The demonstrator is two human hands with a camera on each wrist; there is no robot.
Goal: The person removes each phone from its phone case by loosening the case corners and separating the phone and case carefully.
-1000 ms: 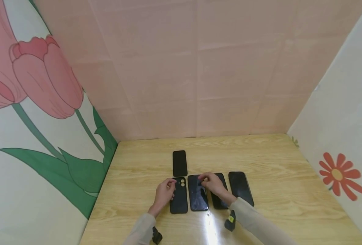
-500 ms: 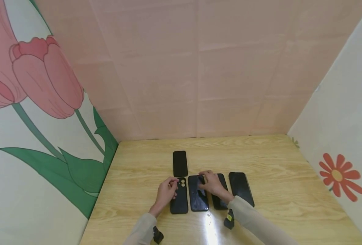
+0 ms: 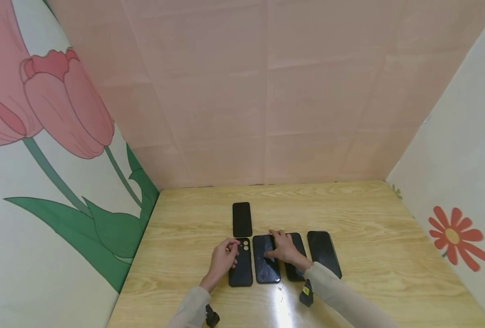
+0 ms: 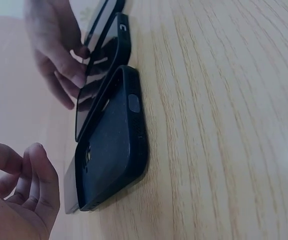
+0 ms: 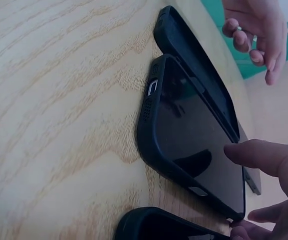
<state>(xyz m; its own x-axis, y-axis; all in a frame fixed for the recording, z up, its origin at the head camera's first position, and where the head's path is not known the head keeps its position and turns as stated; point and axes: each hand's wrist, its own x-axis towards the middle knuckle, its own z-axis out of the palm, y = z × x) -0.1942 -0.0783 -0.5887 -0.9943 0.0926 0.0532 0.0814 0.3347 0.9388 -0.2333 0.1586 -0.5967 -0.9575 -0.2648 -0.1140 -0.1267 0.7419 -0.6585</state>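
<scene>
In the head view, my left hand (image 3: 222, 258) hovers over the left edge of a black phone case (image 3: 242, 273). The left wrist view shows this case (image 4: 111, 145) hollow side up, with camera holes, while the loosely curled fingers hold nothing. My right hand (image 3: 285, 250) is over a phone in a black case (image 3: 267, 273), right of the hollow one. Seen from the right wrist, its thumb is at the screen of the phone (image 5: 199, 135) and the other fingers are by the opposite edge, spread apart. Whether they touch it is unclear.
A flat black phone-shaped slab (image 3: 242, 218) lies beyond the hollow case. To the right are another dark phone-shaped item (image 3: 294, 271), partly under my right hand, and a black slab (image 3: 324, 253). All lie on a wood-grain table (image 3: 185, 214).
My right hand has shifted slightly and its thumb and fingers have spread wider over the phone. The left hand has hardly moved. The phone and cases lie as before.
</scene>
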